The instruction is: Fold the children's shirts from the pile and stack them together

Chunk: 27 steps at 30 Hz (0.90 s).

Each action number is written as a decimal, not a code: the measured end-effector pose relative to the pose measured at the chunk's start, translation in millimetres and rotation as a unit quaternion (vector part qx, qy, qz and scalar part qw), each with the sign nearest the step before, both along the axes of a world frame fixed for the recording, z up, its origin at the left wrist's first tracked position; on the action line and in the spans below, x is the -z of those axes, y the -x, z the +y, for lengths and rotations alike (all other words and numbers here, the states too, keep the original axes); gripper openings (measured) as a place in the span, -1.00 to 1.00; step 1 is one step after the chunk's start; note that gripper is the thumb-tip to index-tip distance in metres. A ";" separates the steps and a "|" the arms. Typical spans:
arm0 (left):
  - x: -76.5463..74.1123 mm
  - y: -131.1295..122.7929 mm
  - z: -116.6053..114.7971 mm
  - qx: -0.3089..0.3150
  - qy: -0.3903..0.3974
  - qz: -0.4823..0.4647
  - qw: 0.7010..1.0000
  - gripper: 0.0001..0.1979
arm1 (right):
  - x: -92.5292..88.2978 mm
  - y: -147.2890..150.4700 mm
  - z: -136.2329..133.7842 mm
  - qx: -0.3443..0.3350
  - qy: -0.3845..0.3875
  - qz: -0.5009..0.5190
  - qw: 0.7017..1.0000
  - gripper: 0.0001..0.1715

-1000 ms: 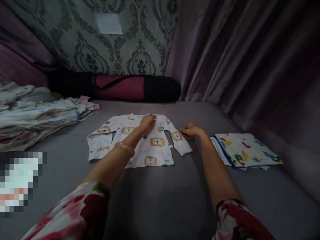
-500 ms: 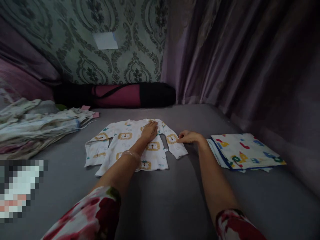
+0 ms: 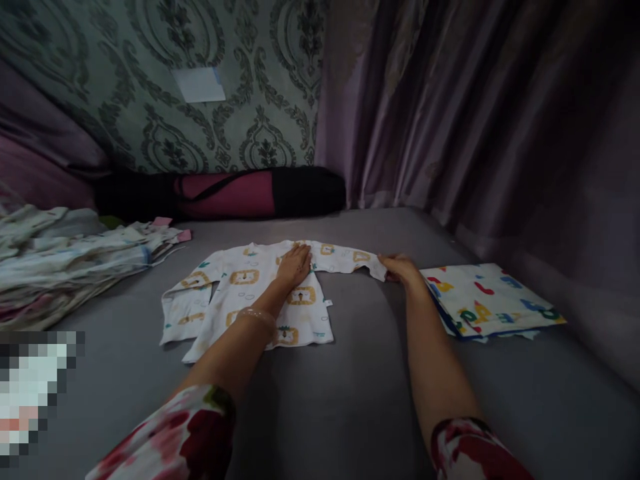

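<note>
- Grip of the right hand (image 3: pixel 400 269): fingers pinched together on the cuff end of the right sleeve (image 3: pixel 345 260), which stretches out rightward.
- Left hand (image 3: pixel 295 265): palm down, fingers extended, resting on the shirt near its right shoulder, clasping nothing.
- White long-sleeved cloth shirt with tan lion faces (image 3: pixel 305 310): spread mid-scene on the grey cloth-covered surface (image 3: pixel 350 407); left sleeve (image 3: pixel 187 303) bent nearward.
- Likely light, soft and limp, easily creased, not fragile; cuffs, shoulders and hem corners seem the best holds.
- Counted: one shirt; one folded white cloth with multicoloured shapes (image 3: pixel 500 300) at right; one heap of pale garments (image 3: pixel 75 257) at left, pieces uncountable; one long black-and-magenta bag (image 3: pixel 225 193) at the far side.
</note>
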State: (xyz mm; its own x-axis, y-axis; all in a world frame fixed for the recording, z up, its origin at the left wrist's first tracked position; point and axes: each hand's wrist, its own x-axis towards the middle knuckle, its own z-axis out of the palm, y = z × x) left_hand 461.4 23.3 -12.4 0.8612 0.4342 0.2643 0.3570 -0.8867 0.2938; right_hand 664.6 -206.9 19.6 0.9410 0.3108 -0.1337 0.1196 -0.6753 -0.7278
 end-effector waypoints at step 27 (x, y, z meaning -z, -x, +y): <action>-5.3 1.8 -5.4 -0.009 0.011 0.043 0.999 -0.49 | 9.8 12.6 -8.8 -0.067 0.126 -0.219 0.965 -0.44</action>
State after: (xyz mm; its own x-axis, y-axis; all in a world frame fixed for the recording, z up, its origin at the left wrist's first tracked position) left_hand 459.6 17.9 -7.2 0.8719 0.4553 0.1802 0.3979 -0.8733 0.2811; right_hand 652.0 -215.7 9.8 0.8781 0.4427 0.1816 0.4771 -0.7812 -0.4026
